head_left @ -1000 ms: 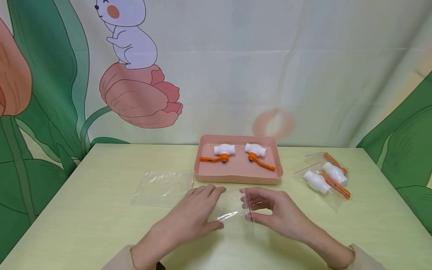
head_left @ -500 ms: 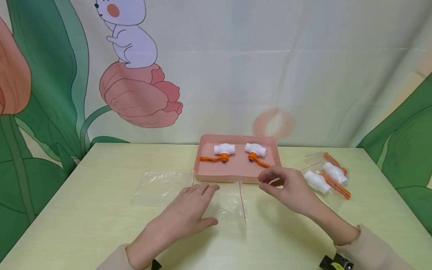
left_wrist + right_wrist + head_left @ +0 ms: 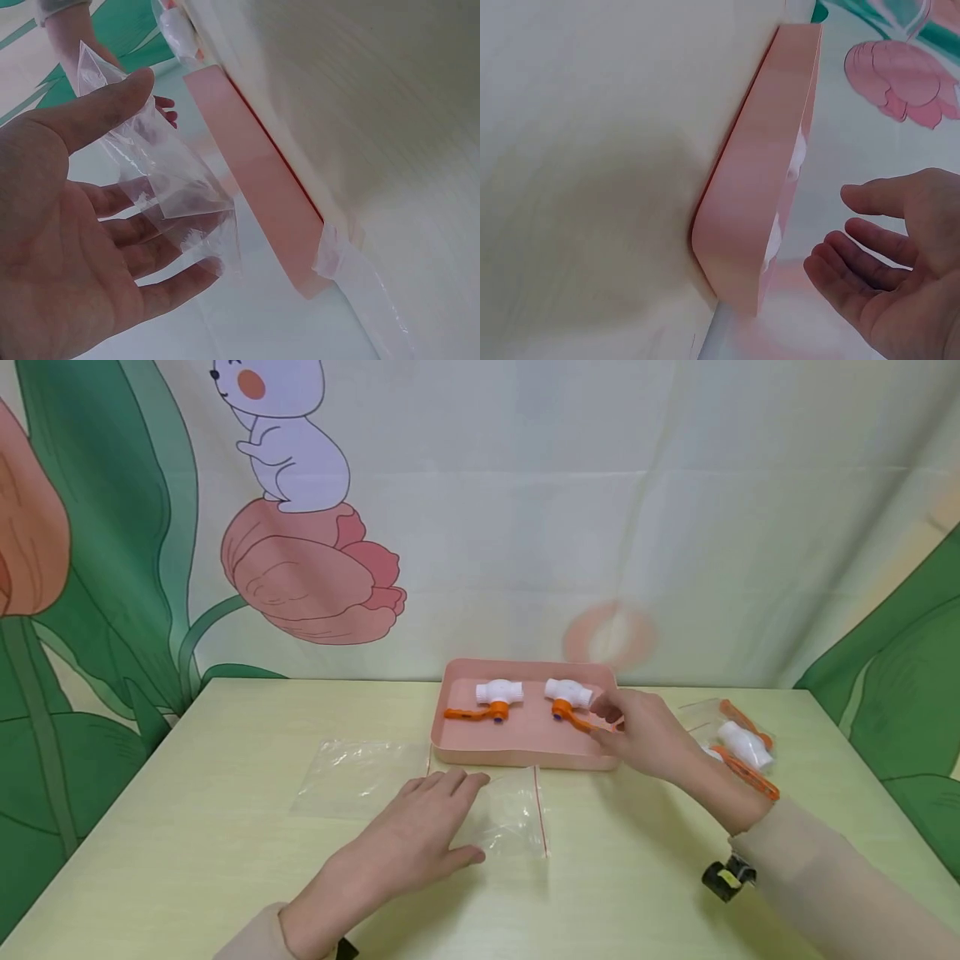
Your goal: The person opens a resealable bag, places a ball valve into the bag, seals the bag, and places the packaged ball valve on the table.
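Inspecting remotely, I find the left hand (image 3: 408, 839) at lower centre, holding a clear bag (image 3: 513, 827) between widely spread thumb and fingers. The right hand (image 3: 656, 739), right of centre, hangs over the pink tray (image 3: 525, 758), fingers loosely bent, thumb apart, at the orange-handled valve (image 3: 568, 692) in the tray's right half; I cannot confirm contact. That hand hides the handle's end. At mid-right, the wrist (image 3: 731, 793) partly covers the bagged valves (image 3: 745, 745). Both sleeves (image 3: 832, 877) are cut off by the frame. My right wrist view shows only white slivers above the tray.
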{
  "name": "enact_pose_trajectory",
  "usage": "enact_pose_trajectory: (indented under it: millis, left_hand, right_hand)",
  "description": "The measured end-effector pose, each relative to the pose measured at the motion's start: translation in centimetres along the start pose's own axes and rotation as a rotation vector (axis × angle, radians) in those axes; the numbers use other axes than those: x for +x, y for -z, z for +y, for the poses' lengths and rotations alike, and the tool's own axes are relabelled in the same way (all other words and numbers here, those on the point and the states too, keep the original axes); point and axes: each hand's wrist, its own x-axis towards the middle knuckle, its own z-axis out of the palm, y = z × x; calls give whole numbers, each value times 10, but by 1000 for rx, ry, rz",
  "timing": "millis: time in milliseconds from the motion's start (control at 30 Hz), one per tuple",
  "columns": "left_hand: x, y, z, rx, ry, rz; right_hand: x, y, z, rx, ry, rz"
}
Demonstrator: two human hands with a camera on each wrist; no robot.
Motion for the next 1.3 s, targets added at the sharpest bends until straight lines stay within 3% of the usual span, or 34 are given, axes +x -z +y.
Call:
enact_pose_trajectory:
  millis: [267, 633, 800, 1100, 1300]
  left_hand:
    - [-1, -1, 0, 9, -2, -2]
    - [-2, -1, 0, 22, -12, -9]
    - [-2, 0, 1, 21, -12, -16]
    - [1, 0, 2, 26, -28, -27]
    - [2, 0, 3, 31, -26, -37]
  right_hand:
    - [23, -11, 19, -93, -42, -22]
    - [52, -29, 29, -106, -163, -84]
    - [64, -36, 37, -106, -178, -118]
    - [72, -44, 42, -87, -146, -106]
    - [69, -43, 39, -96, -243, -99]
